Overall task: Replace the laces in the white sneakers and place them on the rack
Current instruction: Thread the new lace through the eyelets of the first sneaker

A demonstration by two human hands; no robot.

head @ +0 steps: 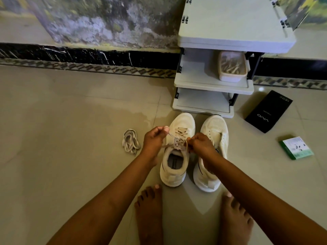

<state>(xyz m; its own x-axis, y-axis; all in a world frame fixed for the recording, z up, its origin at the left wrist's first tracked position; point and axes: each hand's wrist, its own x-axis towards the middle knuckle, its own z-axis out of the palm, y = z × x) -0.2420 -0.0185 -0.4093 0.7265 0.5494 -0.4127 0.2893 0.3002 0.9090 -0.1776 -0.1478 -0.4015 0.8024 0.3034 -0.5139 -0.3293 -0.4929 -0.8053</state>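
Two white sneakers stand side by side on the tiled floor, toes toward the rack. The left sneaker (175,156) has a pale lace (178,143) threaded through it. My left hand (154,138) pinches one end of that lace up and to the left. My right hand (200,145) pinches the other end at the sneaker's right side, over the tongue. The right sneaker (215,131) shows no lace; my right forearm covers part of it. A loose bundled lace (131,141) lies on the floor left of my left hand. The grey shoe rack (212,85) stands just beyond the sneakers.
A lidded plastic box (231,68) sits on the rack's middle shelf. A black phone box (269,111) and a small green-and-white box (296,147) lie on the floor to the right. My bare feet (150,209) are just behind the sneakers. A wall runs along the back.
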